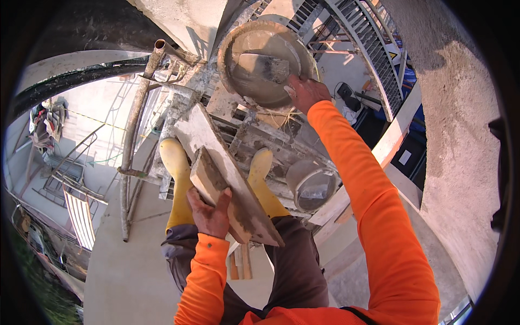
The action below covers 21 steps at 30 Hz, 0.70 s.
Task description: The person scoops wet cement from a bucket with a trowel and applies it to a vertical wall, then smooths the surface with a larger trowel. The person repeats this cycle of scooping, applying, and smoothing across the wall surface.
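My left hand is closed around a thick wooden block, which lies against a longer, mortar-stained board slanting between my boots. Ahead and to the right, my right hand reaches over the rim of a round basin of wet grey mortar. Its fingers are curled around what looks like a trowel, the flat blade lying in the mortar and the handle hidden by the hand. Both sleeves are orange.
I stand in yellow boots on mortar-splashed planks. A bucket stands by the right boot. Rusty scaffold pipes rise on the left, with a drop to a lower level beyond. A rough plastered wall curves along the right.
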Motion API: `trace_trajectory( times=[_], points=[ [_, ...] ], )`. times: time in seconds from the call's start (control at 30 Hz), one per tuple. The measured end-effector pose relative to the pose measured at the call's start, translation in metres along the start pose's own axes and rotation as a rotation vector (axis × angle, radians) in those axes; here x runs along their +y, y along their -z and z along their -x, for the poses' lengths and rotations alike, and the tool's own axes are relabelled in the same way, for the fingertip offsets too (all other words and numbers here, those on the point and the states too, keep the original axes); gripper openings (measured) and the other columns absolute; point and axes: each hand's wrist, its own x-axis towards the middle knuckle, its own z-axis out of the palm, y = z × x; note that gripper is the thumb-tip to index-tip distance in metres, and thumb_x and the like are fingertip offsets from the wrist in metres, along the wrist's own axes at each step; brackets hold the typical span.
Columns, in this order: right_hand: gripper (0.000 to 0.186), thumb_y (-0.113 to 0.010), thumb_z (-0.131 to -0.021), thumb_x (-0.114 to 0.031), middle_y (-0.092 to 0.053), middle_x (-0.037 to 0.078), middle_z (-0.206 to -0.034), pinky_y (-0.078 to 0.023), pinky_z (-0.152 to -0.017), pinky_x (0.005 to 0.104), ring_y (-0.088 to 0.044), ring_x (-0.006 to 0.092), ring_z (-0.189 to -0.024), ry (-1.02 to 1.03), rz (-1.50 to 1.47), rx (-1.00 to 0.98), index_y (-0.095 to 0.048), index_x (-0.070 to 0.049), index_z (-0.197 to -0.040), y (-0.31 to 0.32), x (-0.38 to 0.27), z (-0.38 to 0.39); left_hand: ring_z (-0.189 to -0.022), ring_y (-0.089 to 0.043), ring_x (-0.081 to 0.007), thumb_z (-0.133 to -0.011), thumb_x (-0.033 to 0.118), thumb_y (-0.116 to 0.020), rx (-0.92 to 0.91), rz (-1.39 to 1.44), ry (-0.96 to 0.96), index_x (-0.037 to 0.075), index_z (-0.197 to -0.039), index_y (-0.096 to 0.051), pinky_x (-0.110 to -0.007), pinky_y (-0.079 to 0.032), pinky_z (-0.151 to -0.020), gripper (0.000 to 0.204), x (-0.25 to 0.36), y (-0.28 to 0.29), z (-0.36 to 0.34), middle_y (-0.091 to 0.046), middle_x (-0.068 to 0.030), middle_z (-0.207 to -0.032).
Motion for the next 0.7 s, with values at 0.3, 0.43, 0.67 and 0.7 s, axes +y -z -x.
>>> trace_trajectory(
  times=[0.3,0.43,0.67,0.7],
  points=[
    [0.035,-0.059,-0.095,-0.036,-0.074,0.018,-0.107,-0.052,-0.092,0.0503,-0.068,0.0381,-0.106,-0.213,-0.102,-0.078,-0.061,-0.013,-0.123,0.003,-0.016,-0.006,-0.114,-0.056,-0.0259,-0.083,0.014,-0.083,0.026,-0.1,0.017,-0.001,-0.131,-0.047,-0.037,-0.045,-0.102,0.062,0.005,0.001,0.002,-0.056,-0.0152,-0.124],
    [0.041,-0.06,-0.096,-0.039,-0.073,0.02,-0.11,-0.051,-0.096,0.0515,-0.067,0.0405,-0.108,-0.153,-0.028,-0.16,-0.06,-0.017,-0.131,-0.005,-0.018,-0.002,-0.114,-0.057,-0.0249,-0.083,0.012,-0.083,0.026,-0.045,-0.005,0.0,-0.133,-0.047,-0.036,-0.045,-0.102,0.063,0.004,-0.001,0.002,-0.056,-0.0144,-0.124],
    [0.045,-0.062,-0.096,-0.042,-0.072,0.022,-0.109,-0.051,-0.097,0.0505,-0.066,0.0428,-0.108,-0.116,-0.222,-0.059,-0.064,-0.011,-0.128,-0.029,-0.027,-0.006,-0.115,-0.058,-0.0225,-0.084,0.005,-0.081,0.007,0.072,-0.011,0.002,-0.135,-0.045,-0.035,-0.046,-0.102,0.063,0.003,-0.003,0.002,-0.058,-0.0126,-0.125],
    [0.044,-0.063,-0.095,-0.042,-0.072,0.023,-0.109,-0.051,-0.096,0.0499,-0.067,0.0429,-0.107,-0.136,-0.313,-0.054,-0.065,-0.01,-0.126,-0.03,-0.026,-0.004,-0.115,-0.058,-0.0225,-0.084,0.004,-0.081,0.008,0.064,-0.015,0.002,-0.136,-0.044,-0.035,-0.047,-0.102,0.063,0.003,-0.003,0.002,-0.058,-0.0127,-0.126]
  ],
)
